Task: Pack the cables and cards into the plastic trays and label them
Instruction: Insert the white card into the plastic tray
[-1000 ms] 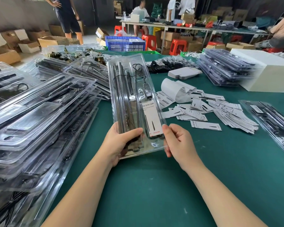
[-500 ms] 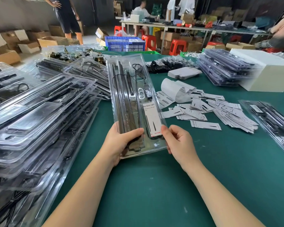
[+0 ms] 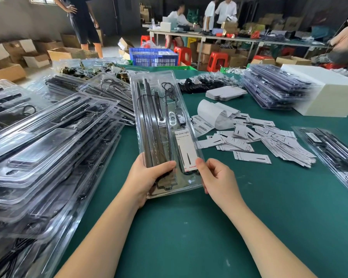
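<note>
while both hands (image 3: 147, 178) grip tray (image 3: 159, 109) near edge, bare mat (image 3: 189, 227) below

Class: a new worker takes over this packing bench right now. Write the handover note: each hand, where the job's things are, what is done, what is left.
Left hand: grips the tray's near left end, thumb on top.
Right hand: pinches its near right edge, thumb beside the card.
Tray: held over the green table, with black rods, a cable and the card inside.
Done: this tray looks packed; no barcode label shows on it.
Supplies: loose cards and barcode labels lie to the right; stacked trays on the left, more far right.
Left: label this tray, stack it, take the next.
</note>
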Demonstrator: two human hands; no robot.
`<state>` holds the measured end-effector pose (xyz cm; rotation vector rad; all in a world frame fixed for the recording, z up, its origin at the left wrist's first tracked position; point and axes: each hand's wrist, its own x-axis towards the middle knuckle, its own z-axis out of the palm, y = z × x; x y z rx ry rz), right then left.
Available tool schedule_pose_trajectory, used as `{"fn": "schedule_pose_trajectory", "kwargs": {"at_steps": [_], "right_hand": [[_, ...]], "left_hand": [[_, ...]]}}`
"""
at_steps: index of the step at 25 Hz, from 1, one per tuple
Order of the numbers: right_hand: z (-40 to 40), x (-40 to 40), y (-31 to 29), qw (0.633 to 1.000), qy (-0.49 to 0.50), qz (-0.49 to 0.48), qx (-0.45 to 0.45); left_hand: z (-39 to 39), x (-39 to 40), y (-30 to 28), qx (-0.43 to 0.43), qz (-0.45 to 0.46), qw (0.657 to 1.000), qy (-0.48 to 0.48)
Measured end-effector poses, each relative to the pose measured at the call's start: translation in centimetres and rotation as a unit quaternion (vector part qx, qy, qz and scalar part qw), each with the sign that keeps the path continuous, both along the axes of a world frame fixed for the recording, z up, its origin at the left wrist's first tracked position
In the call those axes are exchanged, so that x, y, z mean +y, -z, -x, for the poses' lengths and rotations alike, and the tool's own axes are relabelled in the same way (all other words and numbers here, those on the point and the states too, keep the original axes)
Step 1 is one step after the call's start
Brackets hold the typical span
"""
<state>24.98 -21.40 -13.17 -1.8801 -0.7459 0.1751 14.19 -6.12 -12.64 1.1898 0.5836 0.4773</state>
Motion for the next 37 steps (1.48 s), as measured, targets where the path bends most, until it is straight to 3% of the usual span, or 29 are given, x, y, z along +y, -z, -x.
{"fn": "schedule_pose_trajectory", "kwargs": {"at_steps": [13, 15, 17, 21, 32, 37], "right_hand": [[0.0, -0.1, -0.5, 0.997, 0.011, -0.027, -0.072], [-0.1, -0.2, -0.3, 0.999, 0.004, -0.024, -0.032], [-0.1, 0.0, -0.3, 0.996, -0.02, -0.028, 0.079], [0.2, 0.2, -0.5, 0.959, -0.083, -0.059, 0.264], [0.5, 0.1, -0.6, 0.933, -0.165, -0.07, 0.313], [0.5, 0.5, -0.2, 0.936, -0.133, -0.078, 0.315]], "left_hand": [[0.1, -0.2, -0.2, 0.0, -0.008, 1.0, 0.001], [0.1, -0.1, -0.2, -0.004, -0.007, 1.0, -0.001], [0.1, -0.1, -0.2, -0.008, -0.005, 1.0, -0.005], [-0.1, 0.0, 0.1, -0.01, -0.018, 1.0, -0.006], [-0.5, 0.2, 1.0, -0.038, -0.032, 0.999, -0.009], [-0.8, 0.3, 1.5, -0.044, -0.046, 0.998, -0.017]]}}
